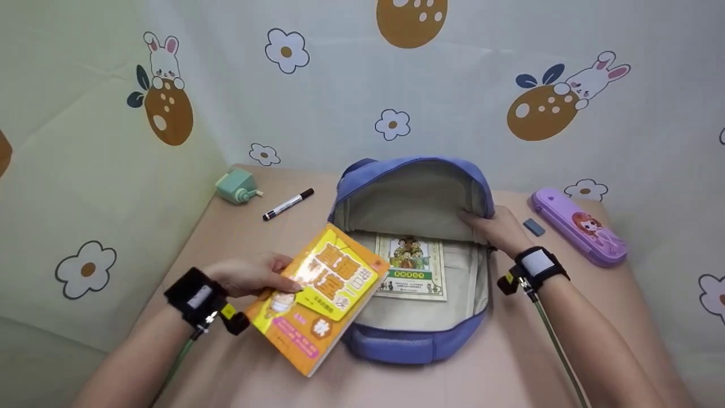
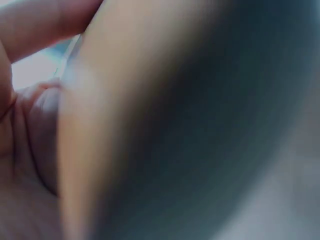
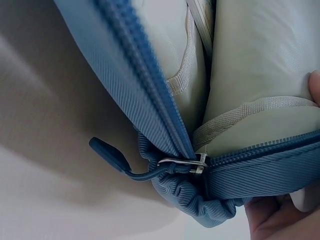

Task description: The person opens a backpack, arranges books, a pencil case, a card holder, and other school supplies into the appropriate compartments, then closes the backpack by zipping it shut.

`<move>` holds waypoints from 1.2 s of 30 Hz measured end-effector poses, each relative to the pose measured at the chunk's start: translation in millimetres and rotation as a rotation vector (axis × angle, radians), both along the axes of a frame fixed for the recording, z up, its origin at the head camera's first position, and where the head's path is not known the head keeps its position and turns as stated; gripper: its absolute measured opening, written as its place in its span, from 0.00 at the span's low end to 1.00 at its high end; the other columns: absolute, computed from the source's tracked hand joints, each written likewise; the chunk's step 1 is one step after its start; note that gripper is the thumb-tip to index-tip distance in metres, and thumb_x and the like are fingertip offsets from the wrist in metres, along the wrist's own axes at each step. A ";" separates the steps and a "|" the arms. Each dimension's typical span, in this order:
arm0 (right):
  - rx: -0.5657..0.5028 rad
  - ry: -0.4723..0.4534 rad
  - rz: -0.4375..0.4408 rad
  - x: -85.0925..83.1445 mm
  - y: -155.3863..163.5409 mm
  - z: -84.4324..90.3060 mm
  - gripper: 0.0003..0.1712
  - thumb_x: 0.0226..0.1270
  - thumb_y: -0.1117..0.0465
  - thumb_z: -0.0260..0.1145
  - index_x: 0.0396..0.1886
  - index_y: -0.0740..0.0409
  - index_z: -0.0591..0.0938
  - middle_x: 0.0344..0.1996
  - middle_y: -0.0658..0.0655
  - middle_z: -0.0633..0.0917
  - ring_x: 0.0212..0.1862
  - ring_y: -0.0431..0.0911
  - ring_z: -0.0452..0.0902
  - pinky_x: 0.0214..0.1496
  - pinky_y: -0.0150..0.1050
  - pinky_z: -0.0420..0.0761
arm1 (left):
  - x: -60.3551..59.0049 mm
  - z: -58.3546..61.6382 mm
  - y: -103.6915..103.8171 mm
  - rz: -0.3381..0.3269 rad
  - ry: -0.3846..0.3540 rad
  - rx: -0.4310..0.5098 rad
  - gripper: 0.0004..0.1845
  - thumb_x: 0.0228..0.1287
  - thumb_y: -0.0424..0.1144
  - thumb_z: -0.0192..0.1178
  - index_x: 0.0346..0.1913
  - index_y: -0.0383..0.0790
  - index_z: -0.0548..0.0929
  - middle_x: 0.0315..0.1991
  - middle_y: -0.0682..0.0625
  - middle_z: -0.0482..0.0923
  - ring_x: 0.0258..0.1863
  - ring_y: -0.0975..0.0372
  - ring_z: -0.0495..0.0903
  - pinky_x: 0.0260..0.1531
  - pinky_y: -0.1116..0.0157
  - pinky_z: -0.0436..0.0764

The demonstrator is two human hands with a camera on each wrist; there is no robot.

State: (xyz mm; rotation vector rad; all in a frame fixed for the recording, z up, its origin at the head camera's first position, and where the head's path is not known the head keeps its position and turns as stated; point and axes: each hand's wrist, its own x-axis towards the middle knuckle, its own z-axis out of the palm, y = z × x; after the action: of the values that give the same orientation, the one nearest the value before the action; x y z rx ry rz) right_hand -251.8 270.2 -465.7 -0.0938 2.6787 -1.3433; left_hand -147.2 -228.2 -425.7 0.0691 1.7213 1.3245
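My left hand (image 1: 252,273) grips an orange and yellow book (image 1: 320,294), thumb on its cover, at the left side of a blue backpack (image 1: 391,345). The left wrist view shows the book blurred and very close against the palm. The backpack lies unzipped, its pale lining showing. My right hand (image 1: 501,229) pinches the right edge of the raised flap; in the right wrist view the zipper pull (image 3: 110,155) hangs near the zip's corner. Inside the backpack lies a second book (image 1: 412,269) with a green and cream cover, its top partly under the flap.
A purple pencil case (image 1: 580,226) and a dark eraser (image 1: 533,227) lie to the backpack's right. At the back left are a black and white marker (image 1: 289,204) and a mint-green device (image 1: 238,186), perhaps a pencil sharpener. A patterned cloth wall (image 1: 334,102) borders the table behind and at left.
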 end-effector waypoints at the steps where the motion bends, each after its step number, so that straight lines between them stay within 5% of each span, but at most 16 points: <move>1: 0.002 0.003 0.003 -0.2 0.5 -0.2 0.43 0.60 0.26 0.67 0.47 0.64 0.82 0.41 0.63 0.83 0.41 0.54 0.78 0.40 0.44 0.78 | -3.4 -1.4 11.8 -0.010 -0.018 0.013 0.27 0.70 0.42 0.67 0.64 0.34 0.73 0.53 0.36 0.84 0.49 0.46 0.86 0.47 0.56 0.85; 9: -0.008 -0.034 0.015 -0.2 -1.1 -0.3 0.44 0.59 0.25 0.66 0.52 0.60 0.80 0.49 0.62 0.82 0.49 0.54 0.77 0.50 0.46 0.75 | -24.8 -11.5 86.6 -0.074 -0.209 0.148 0.21 0.73 0.40 0.64 0.63 0.36 0.77 0.58 0.37 0.82 0.52 0.51 0.86 0.49 0.59 0.84; 14: -0.019 -0.045 0.027 1.3 -1.8 -0.2 0.43 0.60 0.25 0.66 0.52 0.58 0.80 0.48 0.62 0.82 0.49 0.54 0.76 0.49 0.47 0.74 | -31.1 -18.1 115.0 -0.037 -0.312 0.141 0.19 0.74 0.39 0.63 0.62 0.36 0.79 0.58 0.39 0.82 0.50 0.54 0.87 0.49 0.61 0.84; 23: 0.004 -0.020 -0.007 1.3 -1.2 2.1 0.41 0.57 0.23 0.66 0.36 0.59 0.78 0.23 0.55 0.74 0.28 0.51 0.75 0.27 0.43 0.76 | -39.2 -25.9 135.8 0.164 -0.406 0.082 0.18 0.73 0.36 0.63 0.61 0.31 0.79 0.55 0.40 0.83 0.48 0.55 0.87 0.52 0.60 0.83; 36: -0.008 -0.049 0.014 1.1 -1.4 5.4 0.41 0.59 0.24 0.66 0.47 0.58 0.79 0.41 0.61 0.81 0.43 0.55 0.77 0.38 0.45 0.75 | -51.3 -26.7 144.1 0.284 -0.409 0.074 0.18 0.72 0.34 0.64 0.60 0.30 0.78 0.55 0.38 0.83 0.49 0.52 0.87 0.50 0.60 0.84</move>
State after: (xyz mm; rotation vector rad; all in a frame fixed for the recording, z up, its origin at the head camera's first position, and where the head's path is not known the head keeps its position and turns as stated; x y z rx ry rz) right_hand -250.6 268.9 -460.2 -0.0799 2.6278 -1.3352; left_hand -198.5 -84.1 -452.4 -0.3926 1.3663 1.4876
